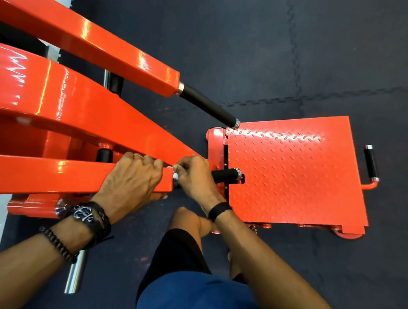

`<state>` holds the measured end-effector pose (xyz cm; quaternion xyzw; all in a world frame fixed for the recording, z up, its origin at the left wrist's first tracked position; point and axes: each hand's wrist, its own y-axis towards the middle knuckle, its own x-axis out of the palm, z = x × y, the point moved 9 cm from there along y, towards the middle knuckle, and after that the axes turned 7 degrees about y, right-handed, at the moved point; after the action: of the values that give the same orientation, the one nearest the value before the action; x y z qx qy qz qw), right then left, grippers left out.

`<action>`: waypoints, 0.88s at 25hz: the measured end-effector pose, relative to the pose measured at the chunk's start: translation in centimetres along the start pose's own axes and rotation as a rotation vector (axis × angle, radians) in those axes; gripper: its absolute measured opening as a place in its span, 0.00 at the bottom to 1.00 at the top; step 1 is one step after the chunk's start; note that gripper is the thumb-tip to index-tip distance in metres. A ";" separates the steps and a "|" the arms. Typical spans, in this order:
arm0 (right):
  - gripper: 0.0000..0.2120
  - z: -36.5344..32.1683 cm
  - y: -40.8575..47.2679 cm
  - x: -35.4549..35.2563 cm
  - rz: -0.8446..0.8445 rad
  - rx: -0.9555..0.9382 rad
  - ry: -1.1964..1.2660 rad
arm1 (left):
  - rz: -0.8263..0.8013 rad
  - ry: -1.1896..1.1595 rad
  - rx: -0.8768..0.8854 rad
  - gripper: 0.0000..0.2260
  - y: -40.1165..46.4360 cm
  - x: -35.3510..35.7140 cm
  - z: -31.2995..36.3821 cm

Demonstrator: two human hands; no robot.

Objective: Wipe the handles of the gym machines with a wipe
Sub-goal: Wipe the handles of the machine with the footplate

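Observation:
An orange gym machine fills the left half of the head view. My left hand [132,177] clasps the end of its near orange arm [41,173]. My right hand [193,176] is wrapped around the inner end of the black handle [226,175] that sticks out of that arm. A small bit of white wipe [175,175] shows between its fingers. A second black handle [209,106] juts from the far orange arm [84,34], untouched.
An orange checker-plate footplate [298,171] lies on the dark rubber floor to the right, with a short black handle [371,163] at its far edge. A chrome bar [74,274] sticks out below my left forearm. My knee and bare foot [189,223] are under my hands.

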<state>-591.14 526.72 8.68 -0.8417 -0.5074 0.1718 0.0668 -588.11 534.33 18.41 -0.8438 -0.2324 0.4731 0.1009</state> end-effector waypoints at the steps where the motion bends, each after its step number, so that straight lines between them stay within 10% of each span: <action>1: 0.07 1.1 0.7 -0.8 -0.026 0.020 -0.040 | -0.003 -0.002 -0.005 0.26 0.0 0.0 0.0; 8: 0.10 11.0 5.3 -8.0 -0.037 0.353 -0.517 | -0.013 0.013 -0.037 0.25 0.0 -0.4 0.0; 12: 0.08 5.2 2.8 -4.2 0.003 0.209 -0.306 | -0.017 0.041 -0.057 0.26 0.0 -0.1 0.1; 16: 0.05 -0.9 -5.1 -1.1 0.341 -0.128 0.093 | -0.016 0.039 -0.047 0.26 -0.1 -0.2 0.0; 22: 0.05 11.2 -4.2 -6.8 0.782 0.248 0.193 | -0.012 0.011 -0.048 0.25 -0.2 -0.5 -0.1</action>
<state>-601.54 522.03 1.00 -0.9688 -0.1167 0.1641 0.1445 -588.27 534.29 18.90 -0.8471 -0.2484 0.4620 0.0849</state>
